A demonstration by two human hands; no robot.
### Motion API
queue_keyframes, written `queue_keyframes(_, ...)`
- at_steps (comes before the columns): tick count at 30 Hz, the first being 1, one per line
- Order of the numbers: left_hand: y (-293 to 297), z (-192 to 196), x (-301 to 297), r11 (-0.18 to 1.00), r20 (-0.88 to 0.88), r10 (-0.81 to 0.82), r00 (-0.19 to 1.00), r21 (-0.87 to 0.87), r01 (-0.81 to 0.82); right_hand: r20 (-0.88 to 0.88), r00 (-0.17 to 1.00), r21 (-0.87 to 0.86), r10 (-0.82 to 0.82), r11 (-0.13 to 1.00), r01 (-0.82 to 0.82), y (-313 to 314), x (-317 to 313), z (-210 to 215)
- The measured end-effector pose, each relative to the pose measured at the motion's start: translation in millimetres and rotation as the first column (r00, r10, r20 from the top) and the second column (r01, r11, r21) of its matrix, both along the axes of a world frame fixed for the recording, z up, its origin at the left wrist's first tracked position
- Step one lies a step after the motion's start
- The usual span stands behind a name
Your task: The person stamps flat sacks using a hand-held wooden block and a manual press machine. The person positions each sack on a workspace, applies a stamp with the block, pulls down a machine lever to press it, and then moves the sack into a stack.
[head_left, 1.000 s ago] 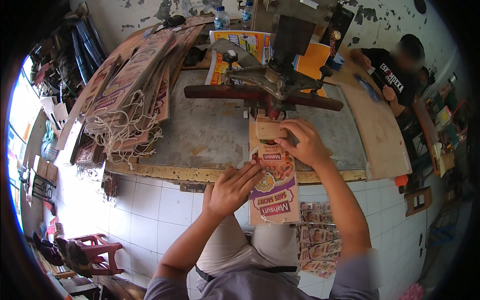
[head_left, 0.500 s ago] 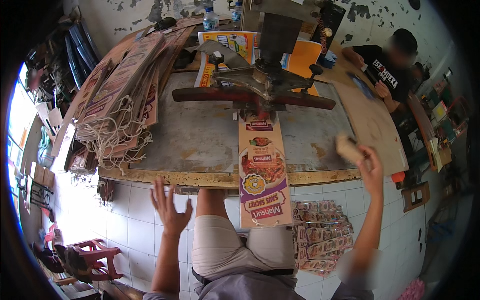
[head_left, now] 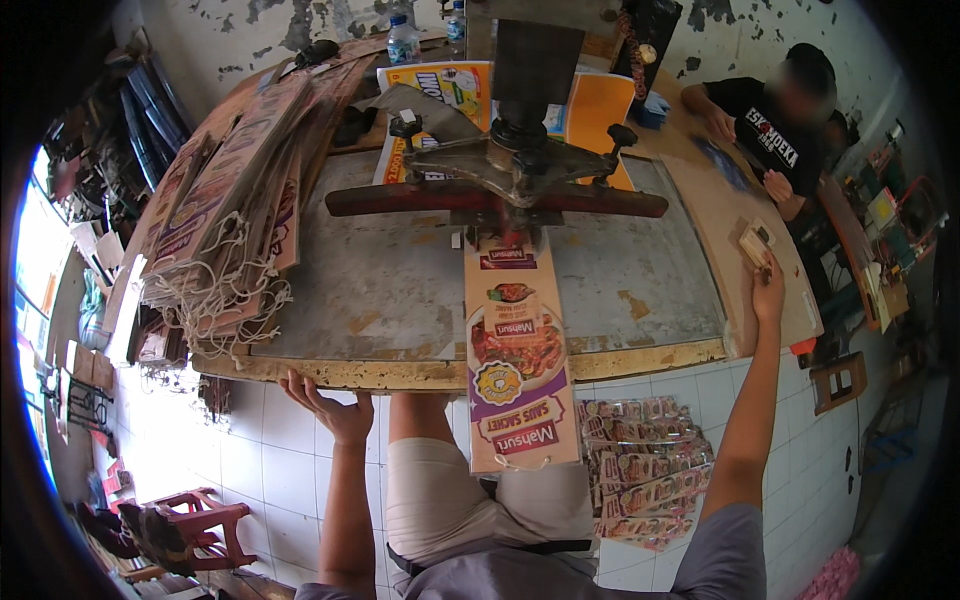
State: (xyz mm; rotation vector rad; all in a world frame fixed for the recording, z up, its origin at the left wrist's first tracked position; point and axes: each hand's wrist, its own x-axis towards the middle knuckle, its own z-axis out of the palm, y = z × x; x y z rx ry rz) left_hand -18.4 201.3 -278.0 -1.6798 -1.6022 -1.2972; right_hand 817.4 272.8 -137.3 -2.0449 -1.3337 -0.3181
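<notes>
Reaching right for a small card block on the board, printed paper strip left lying under the press.

Right hand (head_left: pixel 768 290) stretched far out to the right, arm nearly straight, grip closing on a small tan card block (head_left: pixel 757 243) that rests on the brown board (head_left: pixel 715 215) beside the desk (head_left: pixel 380 290); full clench hard to tell. Left hand (head_left: pixel 330 405) released, fingers spread, hooked under the desk's front edge. Long printed paper strip (head_left: pixel 515 350) lying between both hands, long axis running away from the body, far end under the iron press (head_left: pixel 510 175), near end hanging over the edge, nearer the left hand.
</notes>
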Motion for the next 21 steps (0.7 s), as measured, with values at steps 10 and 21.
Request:
queue_keyframes(10, 13.3, -12.2, -0.7, 0.998, -0.024, 0.036, 0.999, 0.057, -0.035, -0.001, 1.0, 0.001, 0.01, 1.0, -0.01, -7.1, 12.7, -0.6)
queue_keyframes(21, 13.7, -12.8, -3.7, 0.998, -0.045, 0.004, 0.999, 0.069, 0.0, -0.103, 0.993, -0.059, -0.063, 0.997, 0.057, -9.3, -1.9, 9.7)
